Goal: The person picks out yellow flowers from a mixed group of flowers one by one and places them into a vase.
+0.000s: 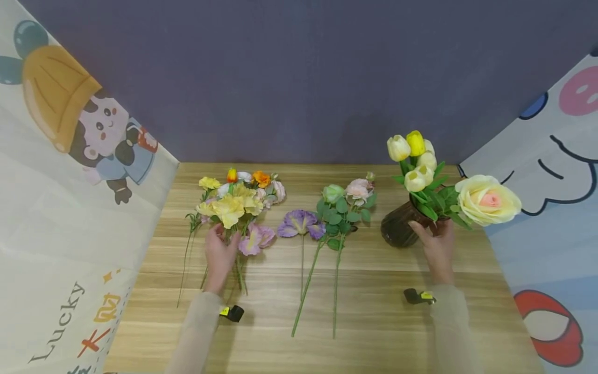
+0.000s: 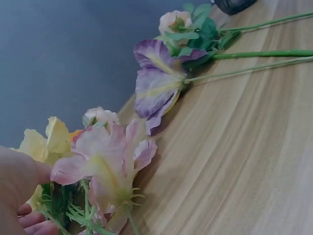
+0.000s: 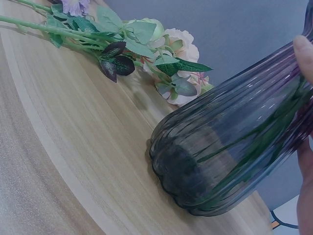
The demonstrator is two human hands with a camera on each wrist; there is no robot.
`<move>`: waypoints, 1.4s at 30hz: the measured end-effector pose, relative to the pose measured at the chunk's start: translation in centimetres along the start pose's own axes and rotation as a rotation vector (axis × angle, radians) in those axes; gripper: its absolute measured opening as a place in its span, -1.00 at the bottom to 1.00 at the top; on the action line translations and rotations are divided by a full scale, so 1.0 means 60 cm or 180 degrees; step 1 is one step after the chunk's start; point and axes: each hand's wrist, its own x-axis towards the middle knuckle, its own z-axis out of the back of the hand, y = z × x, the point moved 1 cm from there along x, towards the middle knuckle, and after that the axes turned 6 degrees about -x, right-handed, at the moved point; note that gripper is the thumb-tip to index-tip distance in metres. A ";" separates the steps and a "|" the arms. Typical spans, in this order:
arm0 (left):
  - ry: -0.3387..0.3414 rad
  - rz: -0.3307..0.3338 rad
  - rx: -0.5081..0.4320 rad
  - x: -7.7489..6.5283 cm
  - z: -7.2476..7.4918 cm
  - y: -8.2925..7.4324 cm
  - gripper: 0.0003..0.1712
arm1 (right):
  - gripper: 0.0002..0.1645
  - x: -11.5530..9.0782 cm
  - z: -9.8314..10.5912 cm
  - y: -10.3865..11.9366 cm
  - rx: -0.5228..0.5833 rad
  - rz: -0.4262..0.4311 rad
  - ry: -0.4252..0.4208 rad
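My right hand (image 1: 439, 246) grips a dark ribbed glass vase (image 3: 220, 152) near its neck. The vase is tilted, its base towards the left and on or just over the table. White and yellow tulips (image 1: 419, 177) and a large cream rose (image 1: 488, 200) stick out of its mouth; green stems show through the glass. My left hand (image 1: 221, 259) is at the stems under yellow flowers (image 1: 229, 209) in a mixed pile, thumb and fingers on either side; whether they pinch a stem is hidden. A pink-and-yellow flower (image 2: 105, 166) lies beside the left thumb.
Between the hands, a purple flower (image 1: 299, 224), a pale green rose (image 1: 333, 194) and a pink rose (image 1: 359, 191) lie on the wooden table (image 1: 374, 311), stems towards me. A dark blue-grey wall (image 1: 299, 83) stands behind; printed cloths (image 1: 556, 244) flank the table.
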 end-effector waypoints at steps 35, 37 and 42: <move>-0.0351 -0.0526 -0.1875 -0.005 0.071 -0.184 -0.77 | -0.21 -0.001 -0.001 0.001 0.0081 -0.0044 0.0025; -0.0358 -0.0586 -0.2045 -0.011 0.071 -0.198 -0.81 | -0.22 -0.001 -0.001 0.000 0.0067 -0.0017 0.0027; -0.0279 -0.0671 -0.2333 -0.022 0.063 -0.228 -0.86 | -0.22 0.000 -0.001 -0.002 0.0062 0.0046 0.0031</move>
